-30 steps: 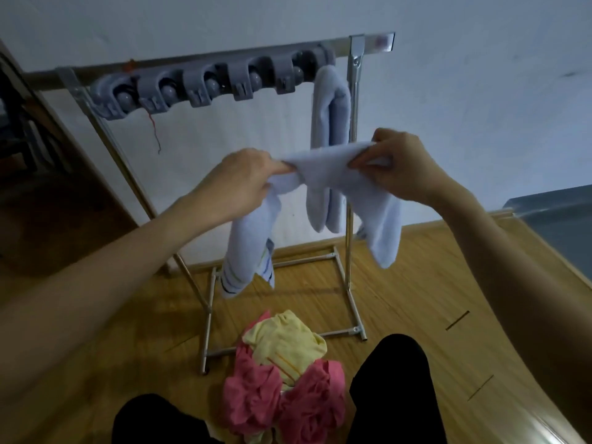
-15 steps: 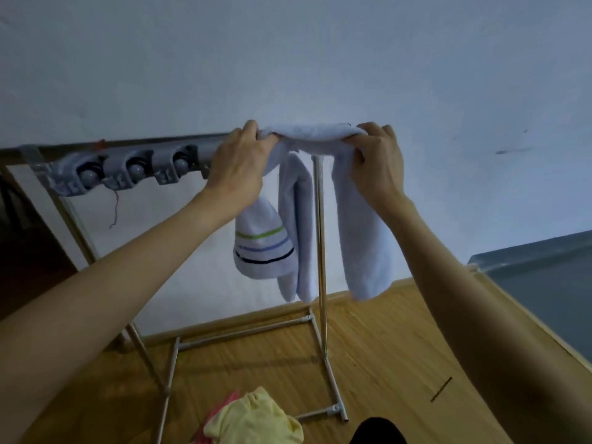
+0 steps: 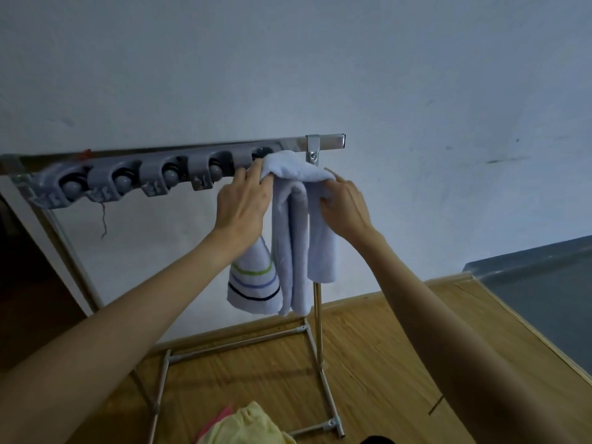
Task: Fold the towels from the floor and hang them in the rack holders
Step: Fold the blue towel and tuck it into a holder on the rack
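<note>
Head view: both hands, left [image 3: 242, 203] and right [image 3: 344, 205], pinching the towel [image 3: 296, 169] into the rack [image 3: 179, 173] holder, another hanging beneath already, four holders waiting, more towels [image 3: 246, 424] lying on the floor [image 3: 368, 363].

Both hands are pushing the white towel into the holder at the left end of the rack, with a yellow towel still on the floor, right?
Not the left end. The head view shows both hands, left and right, at the rack's right end with the white towel. The yellow towel is on the floor.
</note>
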Motion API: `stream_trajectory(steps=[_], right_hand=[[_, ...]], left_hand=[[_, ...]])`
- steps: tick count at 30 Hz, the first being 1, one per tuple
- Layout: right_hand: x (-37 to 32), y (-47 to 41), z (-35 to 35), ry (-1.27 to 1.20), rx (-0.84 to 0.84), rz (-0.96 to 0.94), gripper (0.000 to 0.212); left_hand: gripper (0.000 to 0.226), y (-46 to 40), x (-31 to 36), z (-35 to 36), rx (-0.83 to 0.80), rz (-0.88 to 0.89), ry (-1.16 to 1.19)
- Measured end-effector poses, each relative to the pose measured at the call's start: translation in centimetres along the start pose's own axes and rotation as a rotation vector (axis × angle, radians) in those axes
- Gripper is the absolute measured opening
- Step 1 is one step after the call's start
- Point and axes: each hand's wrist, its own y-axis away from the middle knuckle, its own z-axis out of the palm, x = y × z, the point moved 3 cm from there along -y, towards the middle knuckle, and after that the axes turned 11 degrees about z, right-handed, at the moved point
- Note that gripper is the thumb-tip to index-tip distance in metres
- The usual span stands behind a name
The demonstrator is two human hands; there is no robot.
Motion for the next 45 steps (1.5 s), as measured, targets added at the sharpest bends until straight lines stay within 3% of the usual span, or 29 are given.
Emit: stream_trajectory(steps=[5, 9, 14, 18, 21, 25, 26, 32, 36, 39, 42, 45], right_hand=[[1.3, 2.5, 1.3, -0.104, -0.003, -0.014, 0.016], [2.0, 4.0, 2.0, -0.213, 0.035, -0.084, 0.014], [2.6, 4.8, 3.7, -0.218, 0.06, -0.102, 0.04], [3.0, 5.7, 5.3, -0.284, 0.137, -0.154, 0.07], [4.0, 6.0, 7.1, -0.438, 0.081, 0.069, 0.072], [6.0, 6.6, 10.0, -0.371, -0.126, 0.252, 0.012], [6.4, 6.8, 10.7, -0.363, -0.174, 0.274, 0.009], [8.6, 9.0, 13.5, -0.302, -0.254, 0.41, 0.034], [8.7, 11.0, 14.0, -0.194, -0.24, 0.379, 0.021], [8.2, 12.2, 14.4, -0.138, -0.329, 0.312, 0.02], [7.7, 12.9, 14.6, -0.112, -0.421, 0.261, 0.017], [7.6, 13.7, 14.6, -0.086, -0.471, 0.261, 0.012]], left_hand=[[0.062, 2.9, 1.1, 2.8, 0.035, 0.088, 0.098], [0.066, 3.6, 1.3, 4.5, 0.077, 0.1, 0.363], [0.062, 5.1, 1.4, 6.2, 0.18, 0.126, 0.618], [0.072, 7.6, 2.4, 8.8, 0.263, -0.065, 0.912], [0.082, 9.5, 3.3, 11.9, 0.113, -0.295, 0.953], [0.068, 11.5, 4.6, 15.1, -0.153, -0.493, 0.951], [0.063, 11.8, 5.0, 15.5, -0.177, -0.5, 0.944], [0.016, 12.4, 5.2, 16.9, -0.16, -0.523, 0.772], [0.017, 12.8, 3.7, 17.5, -0.053, -0.618, 0.696], [0.019, 13.0, 4.5, 18.8, -0.144, -0.449, 0.728], [0.039, 13.3, 6.8, 19.3, -0.316, -0.244, 0.877], [0.047, 14.2, 8.1, 19.2, -0.447, -0.224, 0.935]])
